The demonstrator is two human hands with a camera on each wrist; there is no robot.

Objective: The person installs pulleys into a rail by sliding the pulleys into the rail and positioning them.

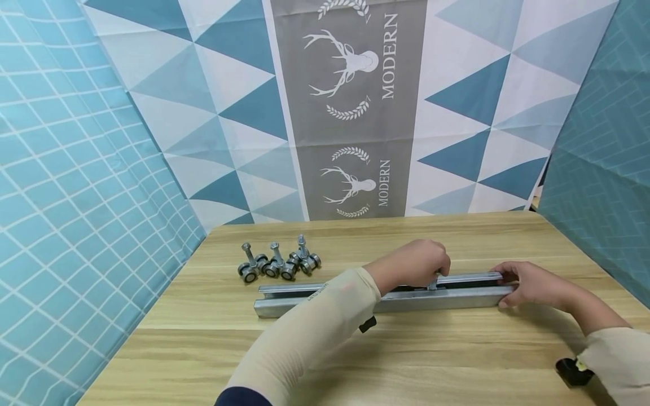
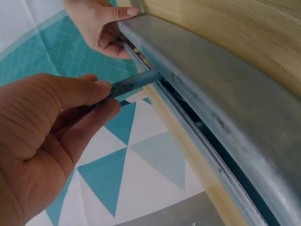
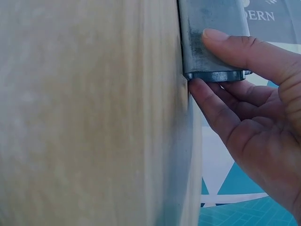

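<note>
A galvanized C-shaped steel track [image 1: 447,301] lies on the table with its slot facing up. My left hand [image 1: 418,264] is over the track, right of its middle. In the left wrist view, thumb and fingers pinch the end of a threaded bolt [image 2: 136,83] that stands out of the slot; whatever it joins inside the track is hidden. At the track's right end, my right hand [image 1: 535,286] grips it, the thumb on the near side wall and the other fingers around the end, as the right wrist view shows.
Three roller trolleys [image 1: 277,265], each with wheels and an upright bolt, stand close together on the wooden table [image 1: 213,349], behind the track's left end. Patterned cloths [image 1: 244,101] hang behind the table and at both sides.
</note>
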